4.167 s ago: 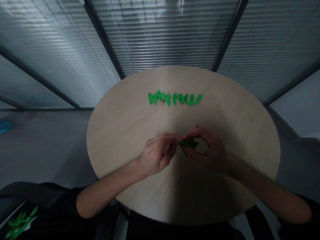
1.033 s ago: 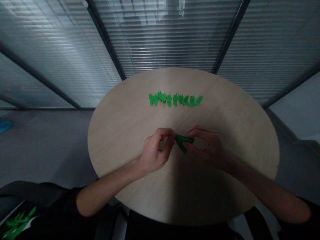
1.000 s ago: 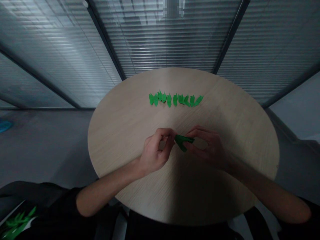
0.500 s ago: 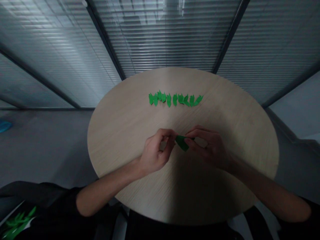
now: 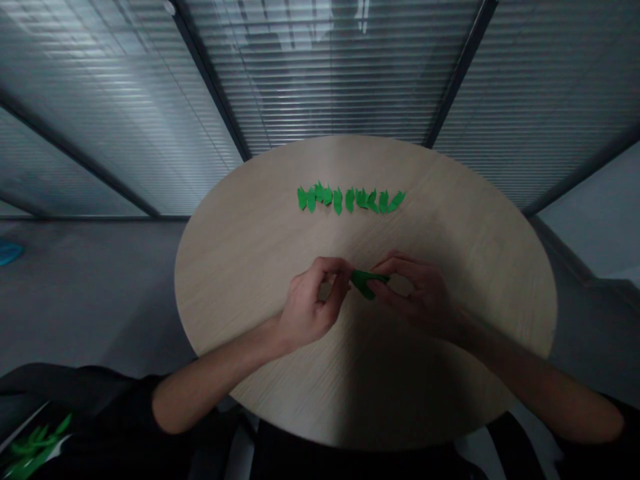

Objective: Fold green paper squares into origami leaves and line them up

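Between my hands, above the wooden table [image 5: 240, 240], is a small piece of dark green paper [image 5: 367, 283], bent into a fold. The thumb and fingers of my left hand [image 5: 320, 297] pinch its left end. My right hand [image 5: 417, 290] grips the right side, also between thumb and fingers. Parts of the paper are hidden behind the fingertips. Farther back on the table, several bright green folded leaf-like pieces [image 5: 350, 199] lie in an uneven row.
Glass panels with blinds [image 5: 340, 87] stand right behind the table's far edge. At the lower left, a container holds more green pieces [image 5: 40, 443]. Something blue [image 5: 9, 252] lies on the floor at the left.
The lower flap of the green paper has bent up toward the right fingers, so less of its face shows. Both hands keep nearly the same place.
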A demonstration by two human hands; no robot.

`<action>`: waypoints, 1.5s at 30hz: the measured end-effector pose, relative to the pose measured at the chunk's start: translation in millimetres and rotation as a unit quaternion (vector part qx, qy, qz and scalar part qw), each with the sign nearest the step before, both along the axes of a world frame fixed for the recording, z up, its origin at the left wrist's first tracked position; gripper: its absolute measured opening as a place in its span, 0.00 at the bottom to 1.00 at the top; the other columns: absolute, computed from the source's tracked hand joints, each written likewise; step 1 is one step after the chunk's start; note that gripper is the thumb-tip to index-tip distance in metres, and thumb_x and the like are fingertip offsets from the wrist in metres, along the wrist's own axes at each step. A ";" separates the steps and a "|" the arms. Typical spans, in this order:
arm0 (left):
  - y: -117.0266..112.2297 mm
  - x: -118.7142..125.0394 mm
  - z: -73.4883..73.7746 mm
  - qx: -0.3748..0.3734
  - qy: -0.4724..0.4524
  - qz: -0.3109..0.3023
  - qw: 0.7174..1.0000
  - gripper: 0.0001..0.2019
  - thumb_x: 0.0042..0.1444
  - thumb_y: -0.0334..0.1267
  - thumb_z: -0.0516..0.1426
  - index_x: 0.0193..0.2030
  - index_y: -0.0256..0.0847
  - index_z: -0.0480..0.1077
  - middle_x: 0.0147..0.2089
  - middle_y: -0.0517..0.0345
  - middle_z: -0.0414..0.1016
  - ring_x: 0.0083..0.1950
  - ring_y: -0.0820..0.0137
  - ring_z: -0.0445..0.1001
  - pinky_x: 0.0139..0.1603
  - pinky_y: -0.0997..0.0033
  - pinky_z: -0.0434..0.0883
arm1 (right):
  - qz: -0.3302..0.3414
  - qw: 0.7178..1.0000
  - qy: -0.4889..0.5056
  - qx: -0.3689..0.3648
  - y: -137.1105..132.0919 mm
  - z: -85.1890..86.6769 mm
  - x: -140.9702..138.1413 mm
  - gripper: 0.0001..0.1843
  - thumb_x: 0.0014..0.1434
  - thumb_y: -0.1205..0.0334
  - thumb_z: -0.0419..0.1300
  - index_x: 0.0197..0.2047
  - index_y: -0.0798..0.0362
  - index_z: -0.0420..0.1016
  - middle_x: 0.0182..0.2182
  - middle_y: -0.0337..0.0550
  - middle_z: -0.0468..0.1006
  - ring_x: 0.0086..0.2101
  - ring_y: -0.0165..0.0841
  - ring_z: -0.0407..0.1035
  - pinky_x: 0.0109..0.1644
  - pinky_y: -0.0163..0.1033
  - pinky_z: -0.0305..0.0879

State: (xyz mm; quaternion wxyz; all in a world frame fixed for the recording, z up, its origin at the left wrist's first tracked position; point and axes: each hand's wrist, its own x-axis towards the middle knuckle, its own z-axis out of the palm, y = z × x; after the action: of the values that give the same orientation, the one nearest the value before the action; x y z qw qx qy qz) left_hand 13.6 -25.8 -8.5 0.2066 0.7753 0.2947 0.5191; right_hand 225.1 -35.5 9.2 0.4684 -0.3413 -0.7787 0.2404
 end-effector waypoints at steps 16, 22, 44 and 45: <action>2.1 0.3 -5.8 0.006 -0.020 -0.041 0.999 0.23 0.63 0.27 0.61 0.62 0.42 0.62 0.49 0.51 0.80 0.40 0.70 0.83 0.39 0.71 0.83 | -0.034 0.997 -0.004 0.073 -0.1 -3.5 0.7 0.07 0.66 0.67 0.67 0.46 0.48 0.79 0.38 0.41 0.82 0.37 0.33 0.77 0.43 0.38 0.75; 1.8 1.2 -12.4 0.013 -0.021 -0.027 0.999 0.26 0.61 0.26 0.63 0.63 0.43 0.63 0.49 0.53 0.79 0.37 0.72 0.82 0.39 0.72 0.83 | -0.041 0.994 -0.011 0.096 0.7 -3.6 1.2 0.09 0.65 0.67 0.67 0.48 0.47 0.80 0.38 0.41 0.82 0.38 0.34 0.77 0.43 0.40 0.76; 8.1 8.1 0.2 -0.188 -0.176 -0.058 0.965 0.09 0.65 0.32 0.62 0.47 0.43 0.65 0.32 0.65 0.73 0.27 0.76 0.78 0.26 0.81 0.78 | -0.027 1.000 -0.001 -0.006 1.6 -16.2 2.3 0.30 0.65 0.62 0.66 0.68 0.46 0.63 0.48 0.45 0.83 0.42 0.35 0.81 0.48 0.42 0.80; 9.1 8.9 -0.2 -0.196 -0.185 -0.064 0.961 0.09 0.66 0.33 0.62 0.47 0.44 0.64 0.32 0.65 0.73 0.26 0.76 0.78 0.26 0.80 0.79 | -0.027 1.000 0.001 -0.009 1.8 -17.1 2.3 0.29 0.66 0.63 0.65 0.67 0.46 0.63 0.47 0.45 0.83 0.41 0.34 0.81 0.47 0.41 0.80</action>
State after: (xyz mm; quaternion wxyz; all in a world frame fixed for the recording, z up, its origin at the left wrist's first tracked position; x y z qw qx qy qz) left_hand 22.5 -16.7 -8.7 0.4384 0.6270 0.2973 0.5712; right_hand 227.4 -33.7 -7.9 0.4725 -0.3659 -0.7665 0.2353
